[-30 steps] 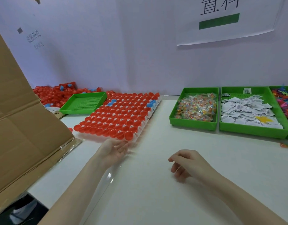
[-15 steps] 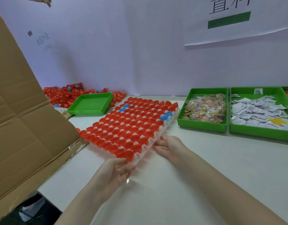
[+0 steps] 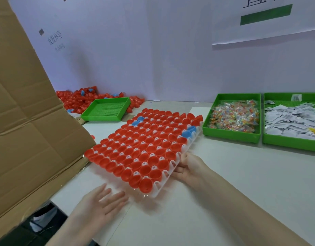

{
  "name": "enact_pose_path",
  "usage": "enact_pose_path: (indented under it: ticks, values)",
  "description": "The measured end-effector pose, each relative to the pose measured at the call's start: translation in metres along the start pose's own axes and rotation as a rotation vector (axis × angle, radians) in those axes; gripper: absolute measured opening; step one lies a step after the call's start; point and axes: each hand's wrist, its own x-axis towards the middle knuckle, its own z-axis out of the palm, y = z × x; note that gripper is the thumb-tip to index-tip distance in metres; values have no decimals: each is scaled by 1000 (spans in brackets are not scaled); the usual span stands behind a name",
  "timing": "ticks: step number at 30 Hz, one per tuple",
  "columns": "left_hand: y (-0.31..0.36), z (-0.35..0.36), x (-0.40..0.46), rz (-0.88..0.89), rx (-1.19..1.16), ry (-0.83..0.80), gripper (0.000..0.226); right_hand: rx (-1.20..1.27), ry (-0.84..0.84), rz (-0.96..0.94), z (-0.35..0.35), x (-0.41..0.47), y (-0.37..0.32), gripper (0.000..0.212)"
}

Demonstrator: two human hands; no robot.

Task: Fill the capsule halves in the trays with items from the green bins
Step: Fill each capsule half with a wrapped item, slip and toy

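A tilted brown cardboard sheet (image 3: pixel 27 125) fills the left side, leaning over the white worktop (image 3: pixel 242 183). On the wall behind it small grey writing reads "放置外壳". At the far left, loose red capsule halves (image 3: pixel 77 98) lie heaped beside an empty green bin (image 3: pixel 107 110). The left hand (image 3: pixel 100 205) hovers palm up near the tray's near-left edge, its fingers released and spread, holding nothing. The white tray (image 3: pixel 172 173) sits at the middle of the worktop, packed with red capsule halves and a few blue capsule halves (image 3: pixel 187 133). The right hand (image 3: pixel 190 167) grasps the tray's near-right edge, thumb on top. To the far right, a green bin of small coloured packets (image 3: pixel 233 118) stands beside a green bin of white paper slips (image 3: pixel 291 121). A wall sign (image 3: pixel 266 15) above bears a green bar and cropped black characters, unreadable.
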Motion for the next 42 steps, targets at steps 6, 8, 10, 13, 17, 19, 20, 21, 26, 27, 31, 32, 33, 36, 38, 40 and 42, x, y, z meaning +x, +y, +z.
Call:
enact_pose_path:
  ticks: [6,8,10,13,17,19,20,21,26,27,31,32,33,36,38,40,42]
  values:
    - [28,-51,11,131,74,173,55,3,9,32,0,-4,3,28]
    - [35,-60,18,119,37,162,56,13,27,41,2,-4,2,28]
    - [41,-62,28,94,-5,140,58,19,37,43,6,-2,4,28]
    - [49,-58,44,70,-52,109,62,31,43,38,11,2,8,28]
    - [62,-53,68,86,-72,122,64,60,34,44,19,7,10,29]
    - [71,-50,79,98,-74,140,65,63,23,42,24,8,11,29]
    - [74,-48,83,99,-77,146,66,64,22,40,26,9,12,29]
    - [77,-46,88,93,-86,146,66,66,26,40,27,9,13,30]
    - [83,-42,101,44,-89,103,59,72,36,50,22,9,10,29]
    - [85,-42,103,43,-87,100,59,66,34,51,21,8,8,30]
    - [89,-39,108,31,-107,126,66,19,25,43,22,4,1,30]
    - [88,-39,108,23,-114,132,66,5,26,45,22,2,-1,30]
    - [87,-39,107,18,-118,135,66,-10,30,49,22,1,-3,30]
    - [84,-42,103,20,-124,139,61,-11,25,57,24,-2,-8,36]
    - [81,-47,100,21,-122,113,60,-18,19,50,24,-5,-12,36]
    - [79,-52,94,15,-91,95,61,-63,17,36,23,-8,-14,35]
    - [75,-59,90,14,-59,87,62,-83,9,37,20,-11,-14,33]
